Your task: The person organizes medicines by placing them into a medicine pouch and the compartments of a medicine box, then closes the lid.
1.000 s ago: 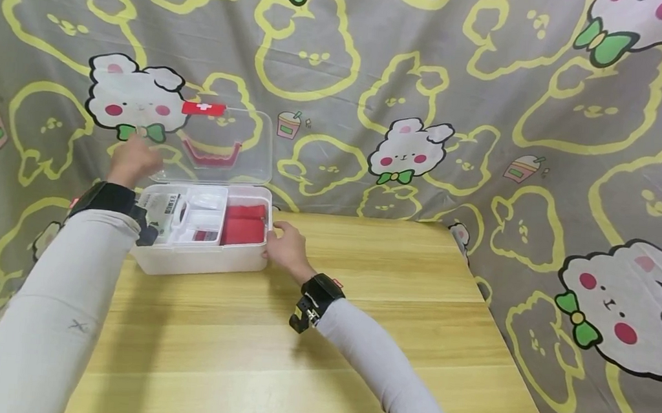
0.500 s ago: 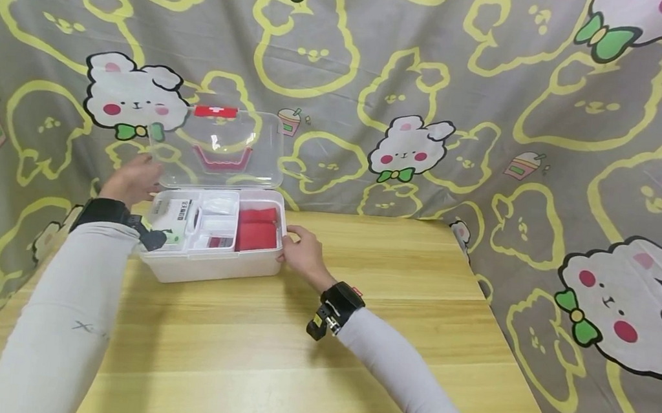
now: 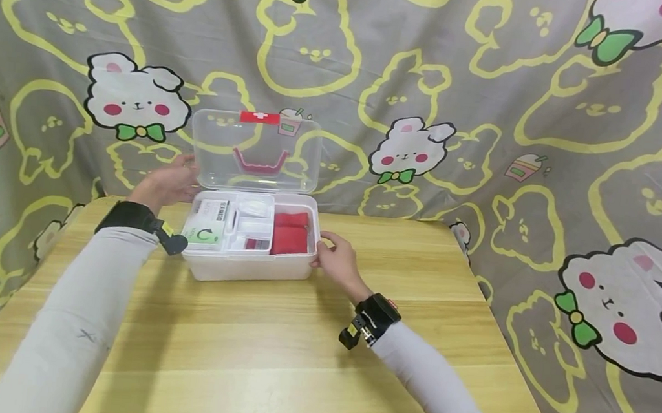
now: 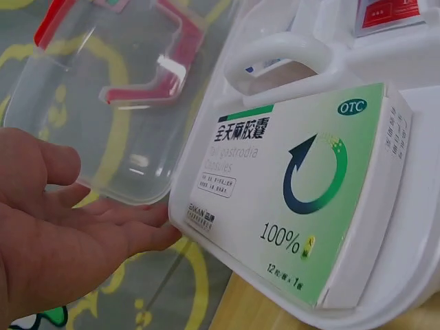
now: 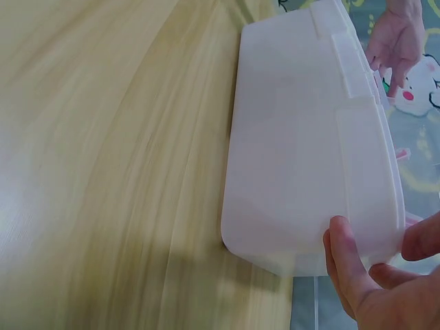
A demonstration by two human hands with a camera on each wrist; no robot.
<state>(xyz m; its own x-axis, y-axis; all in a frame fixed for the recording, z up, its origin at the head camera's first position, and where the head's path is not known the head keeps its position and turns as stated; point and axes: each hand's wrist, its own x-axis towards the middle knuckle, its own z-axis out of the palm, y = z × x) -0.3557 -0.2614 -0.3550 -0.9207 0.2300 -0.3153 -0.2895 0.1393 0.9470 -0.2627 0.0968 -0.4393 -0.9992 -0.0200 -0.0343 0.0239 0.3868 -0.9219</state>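
A white plastic first-aid box (image 3: 247, 268) stands on the table with its clear lid (image 3: 218, 152) raised at the back. Thumb and fingers of my right hand (image 3: 336, 262) grip its right end; the right wrist view shows that hand (image 5: 392, 292) at the box's corner. Beside the back left corner is my left hand (image 3: 171, 181), its fingers extended against the box's edge in the left wrist view. A green-and-white medicine carton (image 4: 302, 192) lies in the left of the upper tray (image 3: 240, 241). Red pouches (image 3: 290, 239) fill part of the right compartment.
The wooden table (image 3: 261, 350) extends in front of the box and to its right. Behind it hangs a grey patterned cloth (image 3: 342, 65), close to the lid. A small red-and-white packet (image 3: 256, 244) sits in a tray compartment.
The box has slid to the right along the table with its lid still raised. My right hand moved with it; my left hand came down and right to its back left corner.
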